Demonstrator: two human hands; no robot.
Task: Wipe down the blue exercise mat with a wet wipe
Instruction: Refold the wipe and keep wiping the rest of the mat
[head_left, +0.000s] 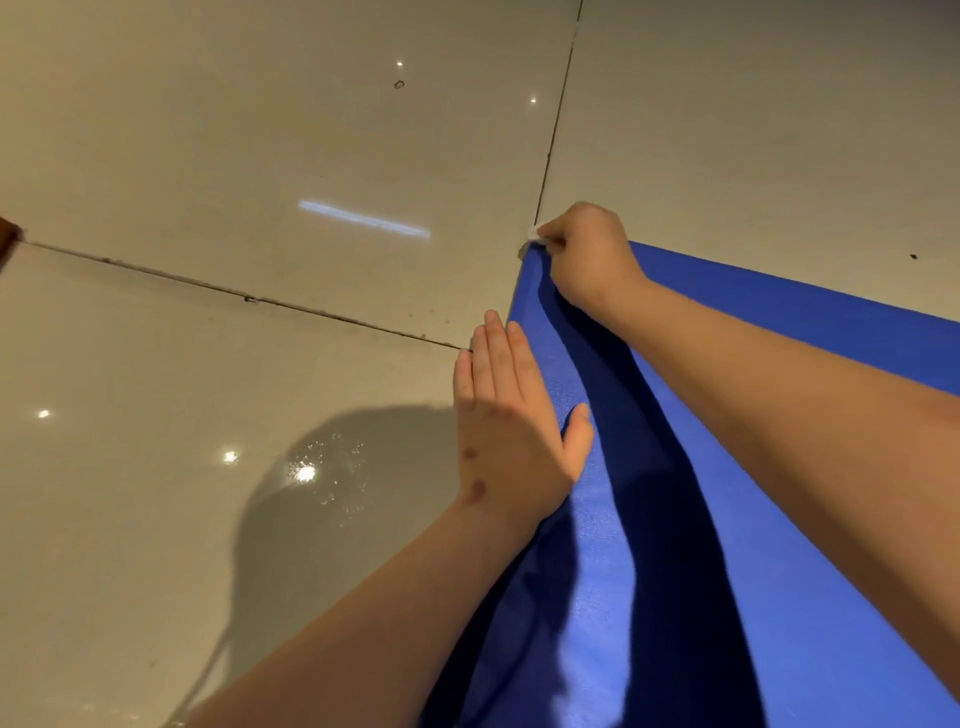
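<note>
Floor (260, 156): one mat (779, 493) (two hands), perhaps one wipe (535, 234).

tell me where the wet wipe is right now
In the head view, the wet wipe is bunched in the right hand, at the far corner of the blue mat, beside a floor tile seam.

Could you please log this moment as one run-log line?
right hand: wipe at mat corner | left hand: flat on mat edge | floor: tiled

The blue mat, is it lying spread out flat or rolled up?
Spread flat: the blue mat lies open on the tiled floor, no roll in view.
</note>
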